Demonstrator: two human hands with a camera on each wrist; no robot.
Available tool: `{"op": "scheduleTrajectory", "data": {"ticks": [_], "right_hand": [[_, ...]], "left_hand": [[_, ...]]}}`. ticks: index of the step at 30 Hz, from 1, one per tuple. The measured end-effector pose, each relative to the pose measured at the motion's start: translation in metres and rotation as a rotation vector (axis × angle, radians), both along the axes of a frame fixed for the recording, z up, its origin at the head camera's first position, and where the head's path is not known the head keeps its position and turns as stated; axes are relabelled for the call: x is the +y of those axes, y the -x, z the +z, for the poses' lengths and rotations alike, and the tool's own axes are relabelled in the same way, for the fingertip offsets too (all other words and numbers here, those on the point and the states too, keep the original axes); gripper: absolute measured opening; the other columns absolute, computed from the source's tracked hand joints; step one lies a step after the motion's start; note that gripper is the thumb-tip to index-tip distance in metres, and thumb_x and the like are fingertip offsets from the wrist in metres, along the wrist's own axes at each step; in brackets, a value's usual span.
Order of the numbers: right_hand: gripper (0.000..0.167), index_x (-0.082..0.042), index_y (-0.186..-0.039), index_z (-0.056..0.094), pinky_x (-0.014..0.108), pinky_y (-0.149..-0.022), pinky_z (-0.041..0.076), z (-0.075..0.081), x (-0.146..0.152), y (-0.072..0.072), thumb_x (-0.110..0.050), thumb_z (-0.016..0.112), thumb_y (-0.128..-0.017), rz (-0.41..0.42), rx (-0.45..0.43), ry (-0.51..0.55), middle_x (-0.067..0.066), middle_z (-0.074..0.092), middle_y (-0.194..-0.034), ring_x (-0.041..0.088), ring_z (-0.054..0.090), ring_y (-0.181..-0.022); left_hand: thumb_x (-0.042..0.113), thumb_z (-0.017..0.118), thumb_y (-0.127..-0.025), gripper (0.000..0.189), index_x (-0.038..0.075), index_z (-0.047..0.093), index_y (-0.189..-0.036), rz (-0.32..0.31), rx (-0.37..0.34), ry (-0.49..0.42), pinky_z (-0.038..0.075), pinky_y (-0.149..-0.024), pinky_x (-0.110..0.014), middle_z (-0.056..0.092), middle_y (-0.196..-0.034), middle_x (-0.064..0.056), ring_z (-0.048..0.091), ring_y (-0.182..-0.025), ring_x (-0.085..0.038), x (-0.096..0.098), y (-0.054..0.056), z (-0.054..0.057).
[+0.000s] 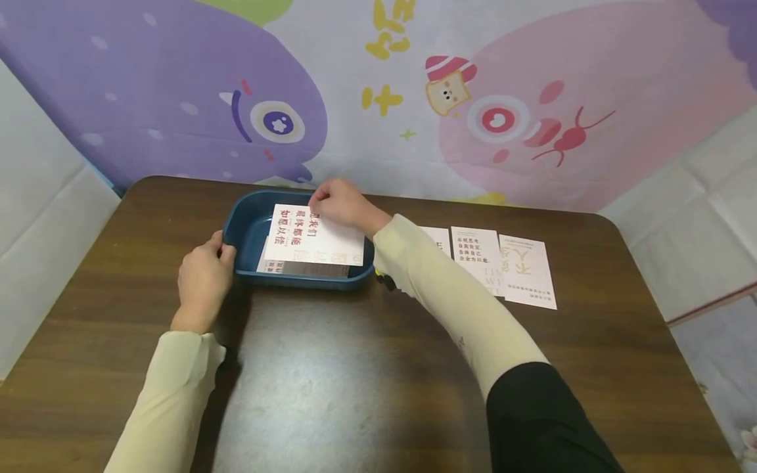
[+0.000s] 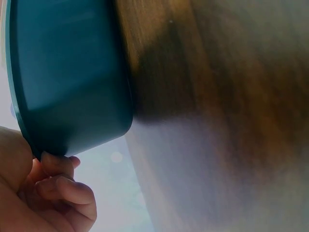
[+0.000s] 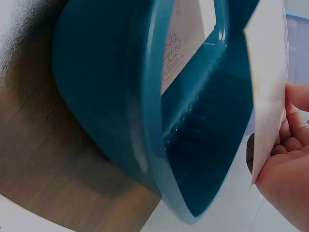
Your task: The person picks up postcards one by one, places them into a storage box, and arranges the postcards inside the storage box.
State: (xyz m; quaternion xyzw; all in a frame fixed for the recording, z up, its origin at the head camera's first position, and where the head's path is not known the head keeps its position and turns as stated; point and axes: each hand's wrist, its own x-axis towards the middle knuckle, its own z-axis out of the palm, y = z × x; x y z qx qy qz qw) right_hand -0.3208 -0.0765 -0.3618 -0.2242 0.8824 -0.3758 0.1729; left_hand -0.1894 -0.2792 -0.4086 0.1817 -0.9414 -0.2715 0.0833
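Observation:
A dark teal plastic basin (image 1: 307, 281) sits near the back of the table. My left hand (image 1: 204, 272) pinches its left rim between thumb and fingers, which the left wrist view shows at the rim's corner (image 2: 53, 181). My right hand (image 1: 343, 205) pinches the top edge of a white card (image 1: 296, 240) printed with red Chinese characters, held over the basin. In the right wrist view the card (image 3: 270, 87) appears nearly edge-on. Below it, inside the basin, lies another printed card (image 1: 269, 266), partly covered.
To the right of the basin, a row of printed cards lies on the brown wooden table (image 1: 591, 368): one partly hidden by the sleeve (image 1: 437, 236), a middle card (image 1: 473, 253) and a right card (image 1: 526, 272). A cartoon-printed cloth (image 1: 378, 151) hangs behind the table.

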Motion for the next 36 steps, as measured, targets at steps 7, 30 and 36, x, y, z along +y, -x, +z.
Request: {"op": "scheduleTrajectory", "data": {"ticks": [7, 30, 36], "right_hand": [[0.018, -0.005, -0.097, 0.067, 0.024, -0.079, 0.042, 0.000, -0.003, -0.004, -0.015, 0.055, -0.090, 0.011, -0.037, 0.014, 0.005, 0.064, -0.103, 0.015, 0.055, -0.090], [0.018, -0.006, -0.099, 0.066, 0.024, -0.077, 0.042, -0.018, -0.016, -0.006, -0.016, 0.054, -0.091, 0.020, 0.005, -0.054, 0.006, 0.065, -0.099, 0.014, 0.053, -0.085], [0.018, -0.007, -0.100, 0.066, 0.024, -0.077, 0.042, -0.024, -0.019, -0.007, -0.018, 0.054, -0.092, 0.020, 0.012, -0.086, 0.005, 0.064, -0.098, 0.013, 0.053, -0.084]], "left_hand": [[0.017, 0.037, -0.092, 0.041, 0.002, 0.054, -0.127, -0.006, 0.006, -0.007, 0.041, -0.073, -0.057, 0.060, -0.109, -0.031, 0.055, -0.083, -0.047, 0.002, -0.002, 0.002], [0.019, 0.037, -0.092, 0.044, 0.002, 0.051, -0.131, 0.010, 0.010, -0.022, 0.042, -0.079, -0.058, 0.057, -0.118, -0.030, 0.056, -0.094, -0.050, 0.001, -0.003, 0.001], [0.019, 0.037, -0.092, 0.044, 0.003, 0.052, -0.131, 0.014, 0.009, -0.027, 0.042, -0.077, -0.057, 0.058, -0.118, -0.029, 0.056, -0.092, -0.050, 0.000, -0.002, 0.001]]}}
